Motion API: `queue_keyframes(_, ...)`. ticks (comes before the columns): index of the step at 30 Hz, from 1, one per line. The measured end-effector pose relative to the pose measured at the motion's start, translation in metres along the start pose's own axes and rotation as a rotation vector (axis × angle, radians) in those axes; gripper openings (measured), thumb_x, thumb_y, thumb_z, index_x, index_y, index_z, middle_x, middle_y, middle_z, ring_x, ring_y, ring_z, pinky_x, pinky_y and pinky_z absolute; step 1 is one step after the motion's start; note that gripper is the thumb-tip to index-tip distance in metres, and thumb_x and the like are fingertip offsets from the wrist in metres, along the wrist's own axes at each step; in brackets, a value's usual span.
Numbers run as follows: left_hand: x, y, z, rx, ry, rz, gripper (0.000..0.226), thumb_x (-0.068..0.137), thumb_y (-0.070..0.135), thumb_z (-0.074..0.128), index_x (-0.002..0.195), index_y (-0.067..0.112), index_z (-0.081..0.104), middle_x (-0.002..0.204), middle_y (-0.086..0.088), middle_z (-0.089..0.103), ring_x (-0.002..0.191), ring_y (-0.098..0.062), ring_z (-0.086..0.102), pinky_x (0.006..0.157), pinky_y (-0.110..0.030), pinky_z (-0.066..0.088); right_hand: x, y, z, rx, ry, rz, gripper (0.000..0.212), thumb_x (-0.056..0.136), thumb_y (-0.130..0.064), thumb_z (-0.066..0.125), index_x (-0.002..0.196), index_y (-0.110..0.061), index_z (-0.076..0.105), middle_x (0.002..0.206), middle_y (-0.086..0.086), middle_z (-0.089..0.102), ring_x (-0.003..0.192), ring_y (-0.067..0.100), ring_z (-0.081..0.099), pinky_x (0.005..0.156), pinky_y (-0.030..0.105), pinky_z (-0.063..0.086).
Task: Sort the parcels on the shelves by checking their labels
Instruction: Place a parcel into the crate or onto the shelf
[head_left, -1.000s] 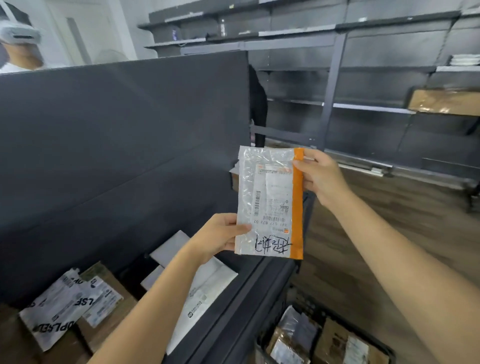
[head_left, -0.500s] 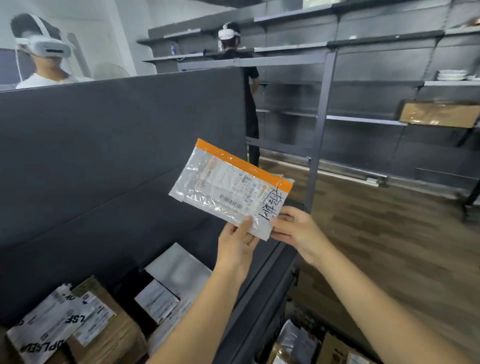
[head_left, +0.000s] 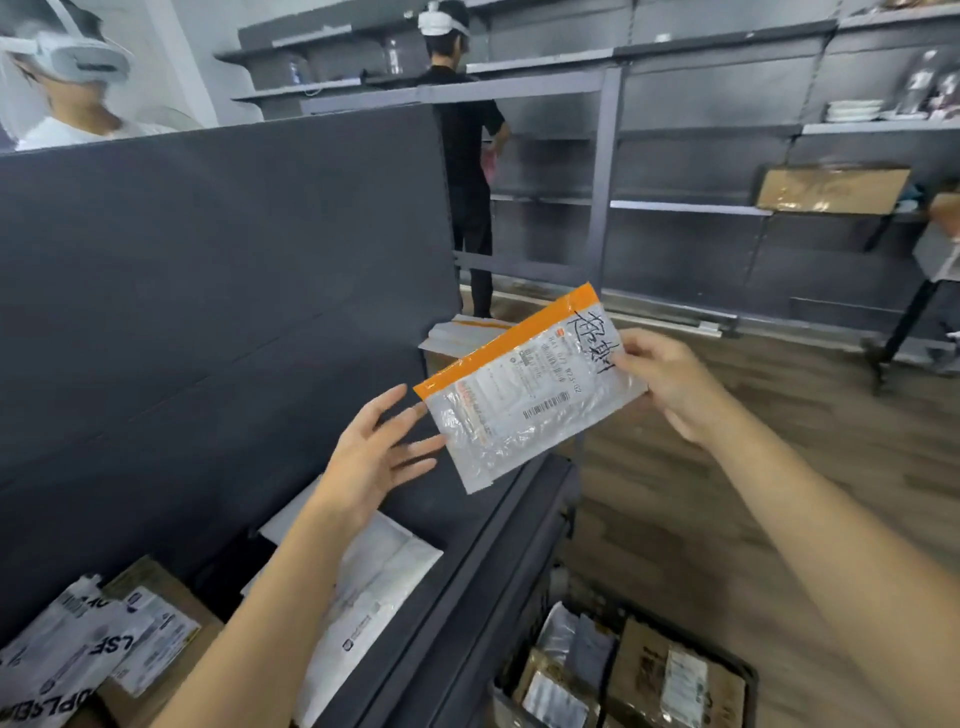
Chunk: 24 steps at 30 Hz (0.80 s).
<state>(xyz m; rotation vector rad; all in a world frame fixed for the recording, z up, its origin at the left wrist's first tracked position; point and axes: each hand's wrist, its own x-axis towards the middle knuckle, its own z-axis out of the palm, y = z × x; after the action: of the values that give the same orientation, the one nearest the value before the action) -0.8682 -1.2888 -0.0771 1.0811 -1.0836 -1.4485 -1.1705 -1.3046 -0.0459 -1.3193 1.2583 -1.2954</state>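
A flat clear plastic parcel (head_left: 524, 395) with an orange strip, a white label and black handwriting hangs tilted in front of me. My right hand (head_left: 670, 379) pinches its right end by the handwriting. My left hand (head_left: 376, 457) is spread open just below the parcel's left corner, fingertips near or touching its edge. Underneath lies the dark shelf (head_left: 467, 561), with a white mailer (head_left: 374, 587) on it, partly hidden by my left forearm.
A cardboard box (head_left: 156, 623) and a white printed bag (head_left: 57, 654) lie on the shelf at lower left. A basket of parcels (head_left: 634, 675) stands on the floor at lower right. Two people wearing headsets stand behind the dark partition (head_left: 218, 270). Grey shelving lines the back wall.
The parcel has been turned round: the handwritten end now points right and up. My right hand took that end, and my left hand let go and opened. The view shifted.
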Motion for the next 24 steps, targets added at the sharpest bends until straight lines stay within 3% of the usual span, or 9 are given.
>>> queue_keyframes(3, 0.009, -0.012, 0.025, 0.19, -0.033, -0.048, 0.043, 0.091, 0.02, 0.062, 0.126, 0.035, 0.043, 0.092, 0.002, 0.061, 0.058, -0.012, 0.049, 0.059, -0.025, 0.045, -0.004, -0.001, -0.015, -0.03, -0.047, -0.007, 0.025, 0.094, -0.004, 0.05, 0.094, -0.023, 0.066, 0.089, -0.009, 0.068, 0.077, 0.004, 0.064, 0.068, 0.019, 0.05)
queue_keyframes(5, 0.014, -0.025, 0.04, 0.23, -0.111, -0.091, 0.018, 0.091, 0.021, 0.062, 0.108, 0.02, 0.059, 0.077, 0.0, 0.05, 0.055, -0.01, 0.04, 0.054, -0.022, 0.039, -0.008, 0.001, -0.026, -0.044, -0.04, 0.003, 0.023, 0.094, -0.004, 0.051, 0.097, -0.022, 0.066, 0.09, -0.008, 0.067, 0.077, 0.003, 0.063, 0.066, 0.015, 0.049)
queue_keyframes(7, 0.014, -0.043, 0.054, 0.279, -0.171, -0.134, 0.008, 0.091, 0.022, 0.062, 0.089, 0.015, 0.062, 0.074, -0.002, 0.05, 0.055, -0.011, 0.042, 0.054, -0.02, 0.04, -0.013, 0.009, -0.037, 0.0, 0.049, 0.016, 0.021, 0.094, -0.006, 0.053, 0.106, -0.017, 0.065, 0.094, -0.006, 0.066, 0.08, 0.005, 0.063, 0.065, 0.014, 0.047)
queue_keyframes(10, 0.009, -0.083, 0.076, 0.195, -0.137, -0.208, 0.008, 0.092, 0.022, 0.06, 0.089, 0.016, 0.061, 0.071, -0.003, 0.06, 0.062, -0.016, 0.054, 0.064, -0.026, 0.047, -0.025, 0.042, -0.052, 0.188, 0.232, 0.143, 0.031, 0.092, -0.014, 0.058, 0.123, -0.018, 0.056, 0.104, 0.001, 0.065, 0.083, 0.012, 0.061, 0.06, 0.02, 0.05)
queue_keyframes(14, 0.001, -0.145, 0.102, 0.038, -0.045, -0.368, 0.01, 0.095, 0.02, 0.056, 0.085, 0.018, 0.058, 0.055, 0.004, 0.061, 0.061, -0.015, 0.061, 0.071, -0.029, 0.052, -0.062, 0.115, -0.054, 0.243, 0.156, 0.387, 0.038, 0.091, -0.008, 0.059, 0.127, -0.01, 0.049, 0.101, 0.004, 0.065, 0.086, 0.019, 0.064, 0.076, 0.033, 0.058)
queue_keyframes(18, -0.005, -0.207, 0.119, -0.004, -0.016, -0.515, 0.007, 0.096, 0.02, 0.055, 0.097, 0.015, 0.059, 0.062, 0.005, 0.068, 0.064, -0.015, 0.064, 0.072, -0.03, 0.056, -0.094, 0.189, -0.035, 0.122, 0.13, 0.602, 0.028, 0.091, -0.008, 0.06, 0.116, -0.019, 0.055, 0.106, -0.001, 0.067, 0.092, 0.013, 0.065, 0.071, 0.029, 0.054)
queue_keyframes(21, -0.003, -0.252, 0.118, 0.062, 0.034, -0.622, 0.007, 0.094, 0.019, 0.057, 0.094, 0.013, 0.061, 0.067, -0.001, 0.066, 0.064, -0.017, 0.062, 0.069, -0.03, 0.054, -0.106, 0.246, -0.025, 0.08, 0.233, 0.724, 0.029, 0.09, -0.001, 0.057, 0.115, -0.015, 0.06, 0.098, 0.001, 0.068, 0.091, 0.021, 0.066, 0.079, 0.041, 0.054)
queue_keyframes(24, 0.011, -0.302, 0.108, 0.223, 0.044, -0.698, 0.005, 0.093, 0.014, 0.058, 0.089, 0.011, 0.06, 0.075, -0.008, 0.057, 0.06, -0.016, 0.054, 0.059, -0.024, 0.046, -0.117, 0.307, -0.02, 0.066, 0.281, 0.818, 0.027, 0.088, -0.003, 0.058, 0.112, -0.014, 0.062, 0.095, 0.004, 0.069, 0.085, 0.023, 0.063, 0.071, 0.034, 0.044)
